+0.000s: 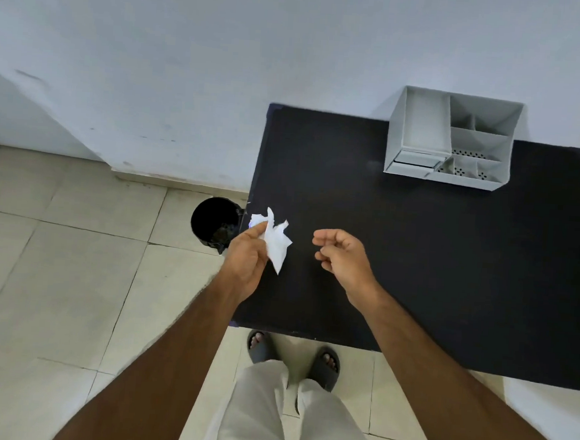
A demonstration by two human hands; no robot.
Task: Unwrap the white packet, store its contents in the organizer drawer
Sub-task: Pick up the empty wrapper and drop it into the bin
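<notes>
My left hand (pixel 247 257) holds a crumpled, torn white paper wrapper (pixel 276 240) above the left edge of the black table (pixel 416 256). My right hand (pixel 343 254) hovers over the table a little to the right, fingers curled inward; I cannot tell whether anything lies inside them. The grey desk organizer (pixel 452 142) stands at the table's back right against the wall. Its small drawer (pixel 414 161) at the lower left front looks slightly pulled out.
A black waste bin (pixel 214 223) stands on the tiled floor just left of the table, close to my left hand. The wall runs behind the table. My feet in dark sandals (pixel 326 361) stand at the table's near edge.
</notes>
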